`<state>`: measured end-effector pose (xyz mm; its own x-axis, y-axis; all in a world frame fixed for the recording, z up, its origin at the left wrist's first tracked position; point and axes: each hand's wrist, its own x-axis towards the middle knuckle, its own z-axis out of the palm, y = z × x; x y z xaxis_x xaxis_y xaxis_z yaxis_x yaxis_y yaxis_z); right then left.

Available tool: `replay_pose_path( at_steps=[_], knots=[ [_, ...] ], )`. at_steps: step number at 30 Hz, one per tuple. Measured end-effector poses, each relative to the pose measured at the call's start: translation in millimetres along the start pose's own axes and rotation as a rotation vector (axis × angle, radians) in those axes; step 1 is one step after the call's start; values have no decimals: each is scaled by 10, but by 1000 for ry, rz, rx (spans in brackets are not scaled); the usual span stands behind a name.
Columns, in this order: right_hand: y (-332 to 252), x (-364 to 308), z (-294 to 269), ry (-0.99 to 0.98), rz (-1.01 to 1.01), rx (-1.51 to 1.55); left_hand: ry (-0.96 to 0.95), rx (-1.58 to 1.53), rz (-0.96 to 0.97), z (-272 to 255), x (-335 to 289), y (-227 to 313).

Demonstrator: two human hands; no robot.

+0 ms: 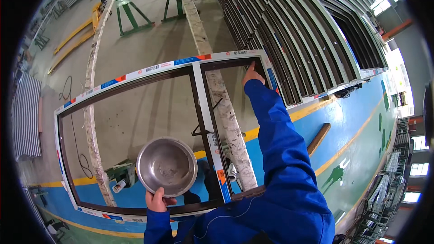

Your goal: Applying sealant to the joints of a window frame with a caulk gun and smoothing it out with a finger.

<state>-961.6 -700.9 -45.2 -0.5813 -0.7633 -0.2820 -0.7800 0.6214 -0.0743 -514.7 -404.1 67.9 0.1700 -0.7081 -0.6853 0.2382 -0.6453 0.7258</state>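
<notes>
A round steel bowl (pixel 167 165) with a little residue in its bottom is gripped at its near rim by my left hand (pixel 157 200), thumb over the edge. Below the bowl lies a large rectangular window frame (pixel 135 74), dark inside and covered with white printed film, split by a crossbar (pixel 209 131). My right arm stretches forward over the smaller opening. At its far right corner my right hand (pixel 253 75) touches the frame's inner edge with the index finger extended. Whether its curled fingers hold something small is hidden.
Two long, wrapped support beams (pixel 233 140) carry the frame, with green trestles (pixel 131 13) beyond. A tall stack of frames (pixel 289 31) stands close at the right. A yellow pallet truck (pixel 74 45) is far left; a wooden block (pixel 319 139) lies on the blue floor.
</notes>
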Motion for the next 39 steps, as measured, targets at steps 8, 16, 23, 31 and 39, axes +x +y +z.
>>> replay_pose_path(
  at_steps=[8, 16, 23, 31, 39],
  knots=[
    [-30, 151, -33, 2, 9, 31, 21, 28, 20, 91, 58, -12],
    [-34, 199, -15, -9, 49, 93, 43, 33, 21, 54, 54, -37],
    [-44, 35, -39, 26, 52, 145, 36, 6, 0, 25, 53, -73],
    [-33, 434, 417, 78, 23, 7, 68, 25, -20, 39, 53, -58],
    [24, 649, 790, 270, -92, -218, 46, 12, -4, 57, 39, -43]
  ],
)
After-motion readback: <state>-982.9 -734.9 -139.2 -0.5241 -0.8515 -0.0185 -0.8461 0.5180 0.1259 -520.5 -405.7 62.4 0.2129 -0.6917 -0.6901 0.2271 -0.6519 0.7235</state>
